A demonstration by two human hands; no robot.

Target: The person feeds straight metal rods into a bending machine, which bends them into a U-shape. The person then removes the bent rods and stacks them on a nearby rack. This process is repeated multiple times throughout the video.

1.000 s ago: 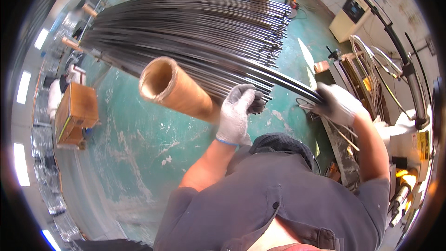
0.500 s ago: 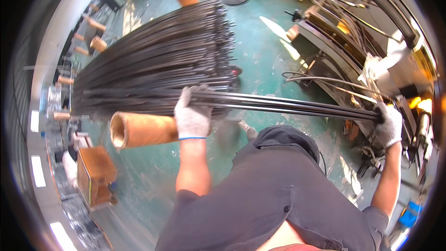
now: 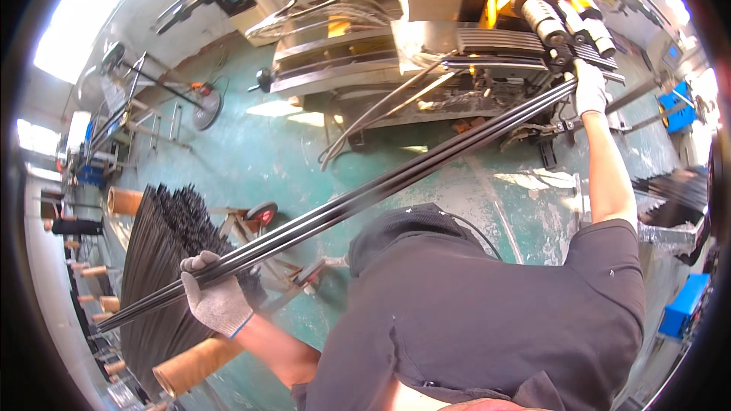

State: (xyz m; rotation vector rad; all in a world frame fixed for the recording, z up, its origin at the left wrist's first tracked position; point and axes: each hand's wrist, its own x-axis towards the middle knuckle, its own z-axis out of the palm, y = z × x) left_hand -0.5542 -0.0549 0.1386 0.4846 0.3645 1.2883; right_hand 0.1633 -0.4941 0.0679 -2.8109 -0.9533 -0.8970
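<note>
- Currently gripping a small bundle of long dark steel rods (image 3: 381, 190), held slantwise across the body.
- Left hand (image 3: 215, 301), gloved, clamped around the lower end, just in front of the big rod stack (image 3: 164, 259) on its rack.
- Right hand (image 3: 588, 87), gloved, closed on the upper end, right at the feed rollers (image 3: 560, 19) of the grey machine (image 3: 426, 38).
- Likely risk: fingers drawn toward the rollers, being so close to the rod tips.
- Could also splay apart mid-span, being loose and unbound, and slip out onto the green floor (image 3: 266, 152).
- Might snag the trailing ends on the stack or the cardboard tube (image 3: 194, 365) beneath it, jerking the bundle off line.
- Possible misfeed if the tips arrive uneven at the machine.
</note>
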